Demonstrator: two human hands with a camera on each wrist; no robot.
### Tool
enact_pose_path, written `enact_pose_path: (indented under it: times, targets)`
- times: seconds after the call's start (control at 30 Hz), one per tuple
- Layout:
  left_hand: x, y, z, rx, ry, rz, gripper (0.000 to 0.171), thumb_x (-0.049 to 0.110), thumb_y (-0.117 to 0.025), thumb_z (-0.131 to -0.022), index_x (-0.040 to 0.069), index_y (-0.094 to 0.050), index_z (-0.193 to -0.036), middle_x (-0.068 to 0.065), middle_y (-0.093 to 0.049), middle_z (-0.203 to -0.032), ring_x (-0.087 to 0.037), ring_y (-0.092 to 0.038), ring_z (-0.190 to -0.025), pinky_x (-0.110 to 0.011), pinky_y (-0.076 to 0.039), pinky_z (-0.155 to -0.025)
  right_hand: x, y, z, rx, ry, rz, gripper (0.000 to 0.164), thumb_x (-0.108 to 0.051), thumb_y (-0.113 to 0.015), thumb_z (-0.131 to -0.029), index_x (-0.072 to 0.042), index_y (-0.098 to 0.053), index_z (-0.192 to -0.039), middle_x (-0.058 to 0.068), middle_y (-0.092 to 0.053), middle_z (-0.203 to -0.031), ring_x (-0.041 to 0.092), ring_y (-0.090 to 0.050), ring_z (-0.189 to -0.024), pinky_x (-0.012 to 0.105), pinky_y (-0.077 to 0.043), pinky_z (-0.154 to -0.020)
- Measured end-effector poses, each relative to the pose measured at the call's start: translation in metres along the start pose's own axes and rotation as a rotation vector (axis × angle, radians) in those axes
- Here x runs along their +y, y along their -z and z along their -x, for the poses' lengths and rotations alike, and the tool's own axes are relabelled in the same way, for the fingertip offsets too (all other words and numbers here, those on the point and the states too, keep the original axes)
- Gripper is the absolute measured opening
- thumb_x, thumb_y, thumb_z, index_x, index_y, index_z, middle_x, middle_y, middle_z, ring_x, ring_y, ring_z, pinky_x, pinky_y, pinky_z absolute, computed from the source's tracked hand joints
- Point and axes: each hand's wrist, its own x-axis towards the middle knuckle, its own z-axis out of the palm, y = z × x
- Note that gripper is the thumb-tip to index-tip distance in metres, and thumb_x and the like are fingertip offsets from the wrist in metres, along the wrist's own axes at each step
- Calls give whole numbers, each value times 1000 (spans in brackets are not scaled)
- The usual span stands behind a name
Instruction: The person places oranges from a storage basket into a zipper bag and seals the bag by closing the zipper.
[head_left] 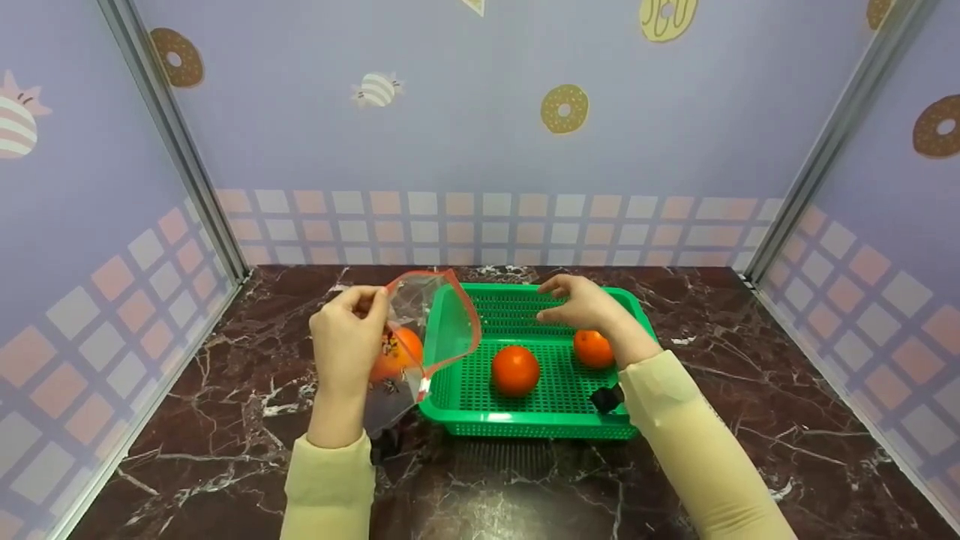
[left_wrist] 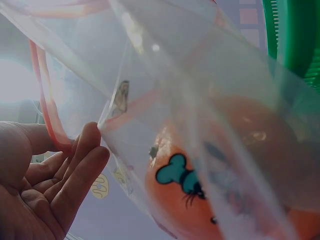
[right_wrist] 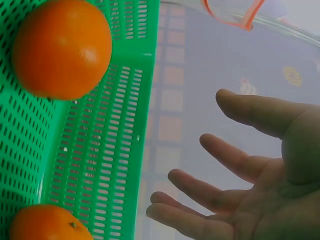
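Note:
My left hand pinches the red-edged rim of a clear plastic zip bag, whose mouth gapes toward the basket. Inside the bag sits an orange, seen through the printed film; the left wrist view shows a cartoon print over it. Over the green basket, my right hand hovers with fingers spread and holds nothing. Two oranges lie in the basket: one near the middle, another orange at the right, below my right hand and partly covered by the wrist.
The basket stands on a dark red marbled tabletop. A lilac patterned wall rises behind it, with side walls joined at metal corner posts. The bag's mouth overlaps the basket's left rim in the head view.

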Motion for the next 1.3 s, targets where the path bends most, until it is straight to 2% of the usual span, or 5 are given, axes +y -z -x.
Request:
enact_pose_path:
  times: [0.27, 0.47, 0.7, 0.97, 1.3]
  targets:
    - [1, 0, 0, -12, 26, -5, 16, 13, -71, -95, 3, -81, -89, -12, -75, -71, -24, -69, -62, -19, -44, -57, 5, 3, -4, -15, -29, 21, 48, -21, -73, -97, -10, -58, -140, 27, -50, -152, 45, -49, -140, 59, -45, -110]
    - [1, 0, 0, -15, 27, -5, 16, 14, -71, -96, 3, -81, -90, -12, -75, -70, -22, -68, -61, -18, -43, -56, 9, 7, -6, -38, -61, 40, 51, -21, -73, -96, -8, -56, -142, 27, -48, -153, 44, -47, -141, 58, -47, -109]
    - [1, 0, -1, -16, 23, 1, 16, 14, -72, -95, 3, -81, -89, -10, -74, -67, -21, -68, -59, -17, -42, -55, 17, 12, -11, -63, -128, 58, 53, -21, -74, -96, -8, -56, -144, 22, -49, -154, 44, -53, -136, 60, -49, -104]
    - [1, 0, 0, -23, 33, 1, 14, 14, -73, -95, 4, -81, -90, -8, -73, -66, -17, -65, -57, -18, -41, -53, 24, 13, -17, -89, -162, 170, 56, -22, -74, -95, -6, -56, -146, 23, -43, -159, 45, -48, -140, 60, -45, -110]
    - [2, 3, 1, -35, 32, 6, 17, 17, -71, -96, 3, -81, -93, -9, -75, -69, -20, -67, -59, -20, -42, -54, 35, 10, -25, -131, -220, 246, 56, -20, -75, -93, -4, -58, -144, 22, -53, -152, 46, -49, -139, 59, -44, -113]
